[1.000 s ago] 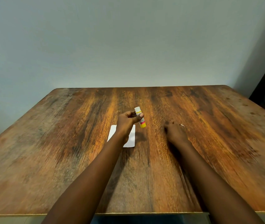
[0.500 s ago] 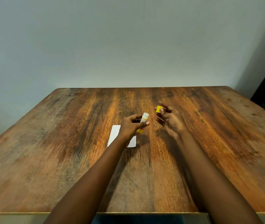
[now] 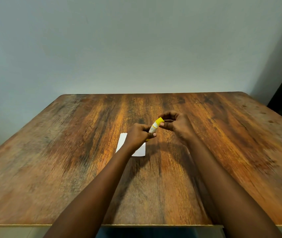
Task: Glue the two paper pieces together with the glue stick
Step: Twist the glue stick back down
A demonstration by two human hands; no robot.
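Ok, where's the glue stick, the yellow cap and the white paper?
glue stick (image 3: 153, 128): head view, on the white tube between the two hands.
yellow cap (image 3: 160, 121): head view, on the cap's yellow side at the tube's upper end.
white paper (image 3: 122, 140): head view, on its bare far-left part.

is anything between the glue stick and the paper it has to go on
Only the left hand itself: it holds the glue stick above the white paper and covers part of it. The yellow cap, at the right hand, is on the stick's tip.
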